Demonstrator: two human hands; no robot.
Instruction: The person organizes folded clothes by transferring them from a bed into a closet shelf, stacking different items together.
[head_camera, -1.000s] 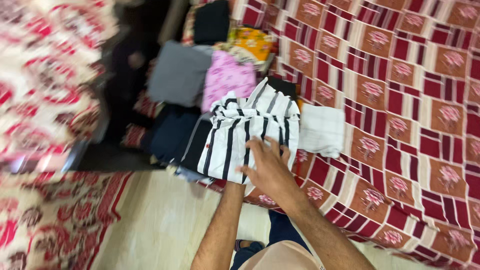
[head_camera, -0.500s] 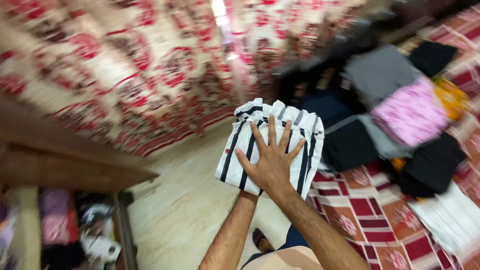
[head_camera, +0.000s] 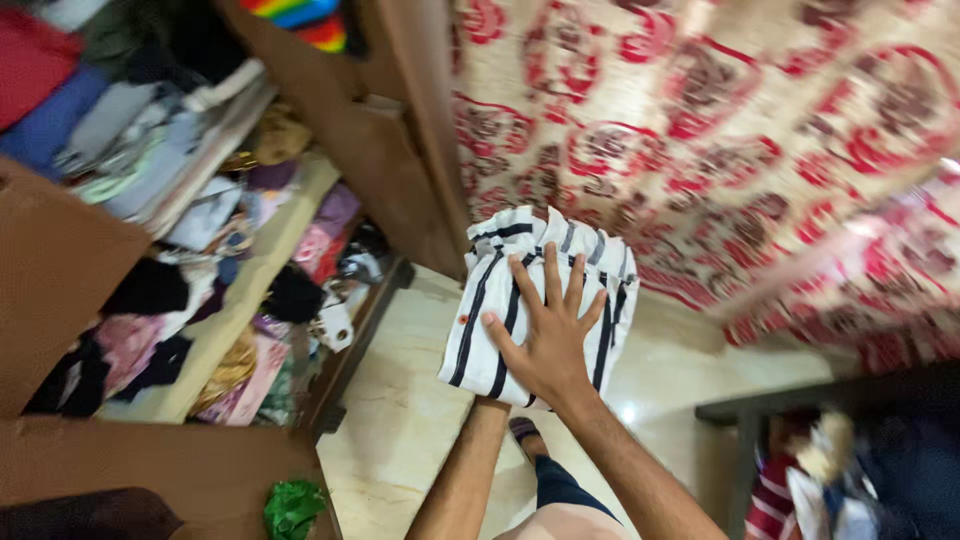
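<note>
Lying sandwiched, folded striped shirt (head_camera: 510, 280) beneath right hand (head_camera: 548, 335), atop left.

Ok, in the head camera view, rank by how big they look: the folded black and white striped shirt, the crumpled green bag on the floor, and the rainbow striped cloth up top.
1. Folded black-and-white striped shirt, though nearest the camera.
2. and 3. Rainbow-striped cloth and crumpled green bag look alike; both are cut by the frame edge, so unranked.

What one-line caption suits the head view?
Right hand pressed flat on a folded striped shirt, left hand beneath, beside open wardrobe shelves.
</note>
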